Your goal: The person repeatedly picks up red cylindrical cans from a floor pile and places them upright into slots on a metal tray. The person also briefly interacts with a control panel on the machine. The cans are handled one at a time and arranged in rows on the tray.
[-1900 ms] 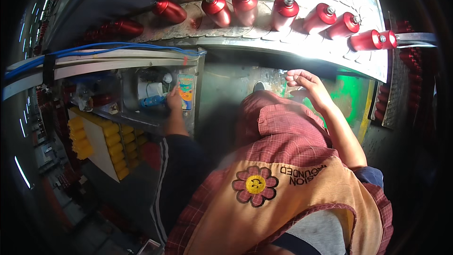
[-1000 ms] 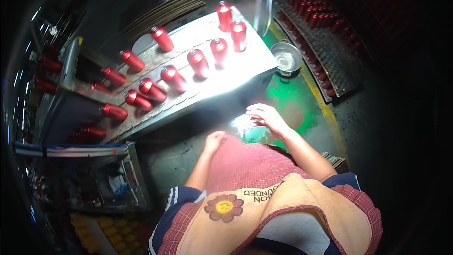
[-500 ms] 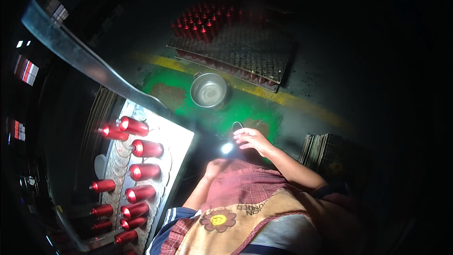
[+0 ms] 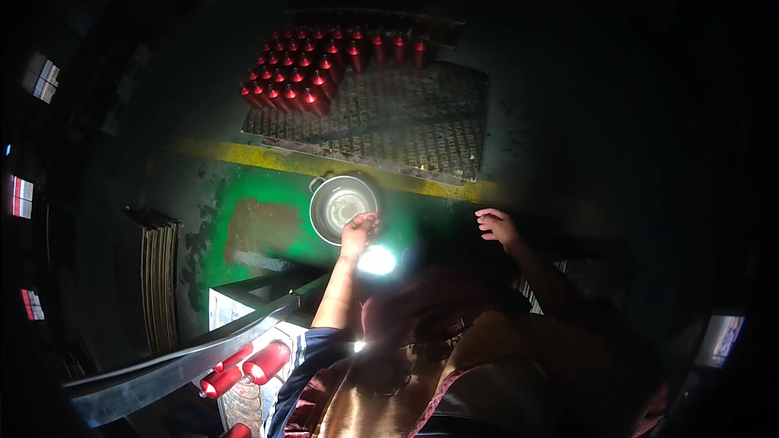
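Reaching forward, my left hand is at the near rim of a round silver metal pot. Its fingers are curled together, and what they hold, if anything, is too dark to make out. My right hand is raised to the right of the pot, apart from it, with its fingers spread and nothing visible in them. The pot stands on the green floor with a side handle showing at its upper left. A bright light glares just below my left hand.
Red metal bottles stand in rows on a dark patterned tray beyond a yellow floor line. More red bottles sit on the lit rack at lower left, crossed by a curved metal rail. Stacked boards stand left.
My view has swung toward the pot and tray. My left hand has moved forward to the pot; my right has moved right, and the small round object by its fingers no longer shows there.
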The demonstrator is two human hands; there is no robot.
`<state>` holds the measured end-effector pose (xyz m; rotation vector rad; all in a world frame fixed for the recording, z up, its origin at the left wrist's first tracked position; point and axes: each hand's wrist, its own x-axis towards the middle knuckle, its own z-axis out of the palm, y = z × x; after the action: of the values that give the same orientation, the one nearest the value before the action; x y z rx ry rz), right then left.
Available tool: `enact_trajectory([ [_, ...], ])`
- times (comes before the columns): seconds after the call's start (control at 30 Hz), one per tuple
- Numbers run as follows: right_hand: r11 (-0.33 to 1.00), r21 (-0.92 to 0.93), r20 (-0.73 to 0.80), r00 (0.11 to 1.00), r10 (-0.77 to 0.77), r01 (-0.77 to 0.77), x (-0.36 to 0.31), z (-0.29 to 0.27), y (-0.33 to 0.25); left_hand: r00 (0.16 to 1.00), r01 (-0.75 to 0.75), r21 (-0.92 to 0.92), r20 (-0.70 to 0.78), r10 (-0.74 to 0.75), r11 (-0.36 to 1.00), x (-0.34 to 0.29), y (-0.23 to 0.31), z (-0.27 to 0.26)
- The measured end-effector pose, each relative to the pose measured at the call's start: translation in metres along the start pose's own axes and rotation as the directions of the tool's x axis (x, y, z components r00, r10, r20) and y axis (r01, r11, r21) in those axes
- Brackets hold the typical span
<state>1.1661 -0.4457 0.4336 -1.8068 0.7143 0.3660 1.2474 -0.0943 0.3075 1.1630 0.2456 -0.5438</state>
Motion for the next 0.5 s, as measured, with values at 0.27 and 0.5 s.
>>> enact_trajectory([
  [0.27, 0.984, -0.160, -0.043, 0.996, -0.082, 0.074, 0.133, 0.019, -0.058, 0.993, -0.040, -0.035, -0.115, 0.036, 0.999, 0.055, 0.002, -0.053],
  [0.5, 0.661, -0.585, 0.009, 0.818, -0.575, 0.471, 0.338, 0.018, -0.185, 0.972, 0.022, -0.047, -0.234, -0.032, 0.999, 0.099, -0.042, -0.093],
])
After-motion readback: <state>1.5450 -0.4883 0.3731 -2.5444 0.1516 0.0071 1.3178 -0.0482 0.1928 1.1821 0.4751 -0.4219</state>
